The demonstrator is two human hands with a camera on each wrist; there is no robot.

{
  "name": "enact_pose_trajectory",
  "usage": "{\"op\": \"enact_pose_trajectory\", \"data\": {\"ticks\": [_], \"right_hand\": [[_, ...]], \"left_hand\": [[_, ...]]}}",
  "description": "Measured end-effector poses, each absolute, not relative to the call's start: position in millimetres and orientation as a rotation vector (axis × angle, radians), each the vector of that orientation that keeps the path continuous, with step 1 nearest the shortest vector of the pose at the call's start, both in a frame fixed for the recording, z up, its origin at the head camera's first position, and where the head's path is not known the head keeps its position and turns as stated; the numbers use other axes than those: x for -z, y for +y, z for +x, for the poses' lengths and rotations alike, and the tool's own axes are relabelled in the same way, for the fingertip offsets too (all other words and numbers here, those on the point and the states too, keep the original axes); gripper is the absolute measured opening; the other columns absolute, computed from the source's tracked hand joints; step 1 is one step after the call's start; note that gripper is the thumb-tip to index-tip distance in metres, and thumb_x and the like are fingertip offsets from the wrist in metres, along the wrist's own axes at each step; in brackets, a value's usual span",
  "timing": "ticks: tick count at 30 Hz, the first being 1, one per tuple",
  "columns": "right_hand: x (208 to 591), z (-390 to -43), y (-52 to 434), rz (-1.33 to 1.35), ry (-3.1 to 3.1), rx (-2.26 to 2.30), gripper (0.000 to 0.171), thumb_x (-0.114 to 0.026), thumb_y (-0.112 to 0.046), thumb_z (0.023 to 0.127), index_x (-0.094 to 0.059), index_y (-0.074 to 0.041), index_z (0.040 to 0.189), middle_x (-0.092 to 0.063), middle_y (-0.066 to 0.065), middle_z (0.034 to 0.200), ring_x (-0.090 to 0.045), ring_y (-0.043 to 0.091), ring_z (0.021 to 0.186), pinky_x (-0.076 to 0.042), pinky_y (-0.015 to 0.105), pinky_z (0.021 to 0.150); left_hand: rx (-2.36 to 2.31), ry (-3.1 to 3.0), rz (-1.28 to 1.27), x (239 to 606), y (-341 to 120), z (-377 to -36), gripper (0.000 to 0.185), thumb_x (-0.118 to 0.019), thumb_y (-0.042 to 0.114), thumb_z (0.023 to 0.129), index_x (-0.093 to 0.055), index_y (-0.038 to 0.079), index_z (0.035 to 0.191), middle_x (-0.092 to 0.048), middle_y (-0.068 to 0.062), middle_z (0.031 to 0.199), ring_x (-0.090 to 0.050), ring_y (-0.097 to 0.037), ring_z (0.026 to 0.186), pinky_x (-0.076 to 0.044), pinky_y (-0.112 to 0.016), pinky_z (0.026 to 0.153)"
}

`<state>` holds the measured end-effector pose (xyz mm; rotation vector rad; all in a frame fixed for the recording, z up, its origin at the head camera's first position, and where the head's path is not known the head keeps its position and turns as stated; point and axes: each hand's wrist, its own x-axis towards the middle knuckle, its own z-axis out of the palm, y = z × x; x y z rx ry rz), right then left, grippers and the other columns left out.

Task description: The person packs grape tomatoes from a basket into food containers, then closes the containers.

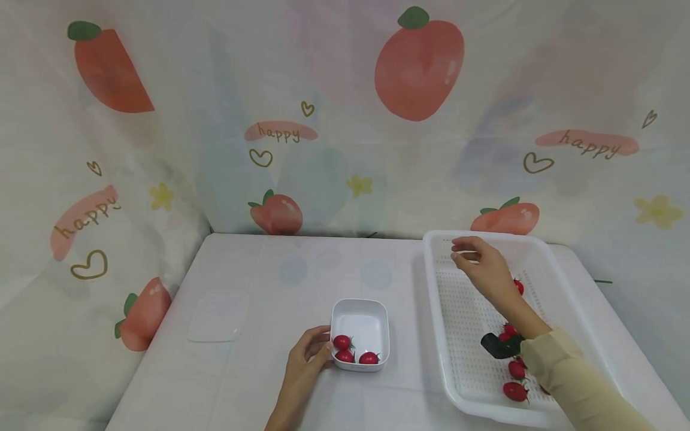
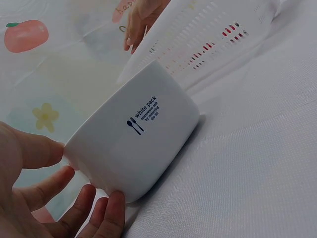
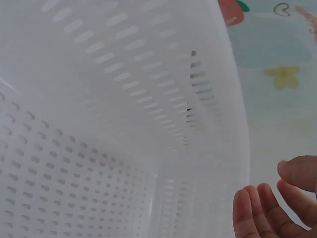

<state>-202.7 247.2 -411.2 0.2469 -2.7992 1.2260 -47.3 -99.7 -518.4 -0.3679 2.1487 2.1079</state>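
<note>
A small square white container (image 1: 360, 326) stands on the table with three red cherry tomatoes (image 1: 369, 358) along its near and left sides. My left hand (image 1: 307, 362) holds it by its left side. In the left wrist view the thumb touches the container's rim and the fingertips (image 2: 116, 203) lie against its outer wall, which bears printed words. My right hand (image 1: 482, 263) hovers over the far left part of a white perforated basket (image 1: 447, 359), fingers loosely bent and thumb apart, nothing between them. More cherry tomatoes (image 1: 516, 392) lie in the basket, some hidden under the right forearm.
A translucent lid (image 1: 218, 316) lies flat on the left of the white-covered table (image 1: 259, 383). The basket's raised walls stand at the right. A printed curtain (image 1: 334, 72) hangs behind the table and along its left side. A black device (image 1: 500, 346) is on the right wrist.
</note>
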Motion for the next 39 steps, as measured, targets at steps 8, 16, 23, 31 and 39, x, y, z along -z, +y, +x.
{"op": "enact_pose_trajectory", "data": {"ticks": [8, 16, 23, 31, 39], "right_hand": [[427, -203, 267, 0.144, -2.834, -1.159, 0.046, -0.058, -0.026, 0.107, -0.052, 0.002, 0.143, -0.06, 0.029, 0.139, -0.06, 0.048, 0.125, -0.059, 0.062, 0.096], [435, -204, 285, 0.073, -2.87, -1.038, 0.047, -0.058, -0.02, 0.105, -0.05, 0.008, 0.142, -0.055, 0.036, 0.141, -0.056, 0.053, 0.126, -0.052, 0.067, 0.102], [444, -206, 300, -0.006, -2.957, -0.949, 0.057, -0.059, -0.018, 0.103, -0.041, 0.011, 0.148, -0.046, 0.04, 0.147, -0.046, 0.058, 0.129, -0.046, 0.073, 0.104], [452, -212, 312, -0.052, -3.03, -0.891, 0.063, -0.061, -0.017, 0.101, -0.037, 0.014, 0.149, -0.042, 0.043, 0.148, -0.042, 0.06, 0.132, -0.042, 0.076, 0.107], [458, -218, 319, -0.13, -3.112, -0.829, 0.066, -0.063, -0.015, 0.099, -0.034, 0.016, 0.149, -0.038, 0.045, 0.148, -0.04, 0.062, 0.133, -0.039, 0.075, 0.11]], "left_hand": [[-2.096, 2.164, -0.371, 519, -100, -48, 0.041, -0.066, 0.018, 0.101, -0.059, 0.012, 0.141, -0.063, -0.015, 0.136, -0.065, -0.024, 0.12, -0.063, -0.025, 0.084], [-2.094, 2.168, -0.371, 519, -100, -48, 0.042, -0.066, 0.019, 0.1, -0.059, 0.013, 0.141, -0.063, -0.014, 0.136, -0.065, -0.024, 0.12, -0.063, -0.026, 0.084], [-2.098, 2.158, -0.365, 518, -101, -48, 0.04, -0.065, 0.018, 0.101, -0.06, 0.012, 0.14, -0.062, -0.015, 0.136, -0.064, -0.023, 0.118, -0.063, -0.025, 0.087], [-2.084, 2.16, -0.385, 519, -100, -49, 0.04, -0.065, 0.018, 0.101, -0.06, 0.013, 0.14, -0.062, -0.014, 0.135, -0.065, -0.023, 0.119, -0.063, -0.026, 0.087], [-2.09, 2.162, -0.385, 517, -99, -48, 0.042, -0.066, 0.018, 0.1, -0.059, 0.012, 0.141, -0.063, -0.015, 0.136, -0.065, -0.023, 0.119, -0.064, -0.027, 0.084]]}}
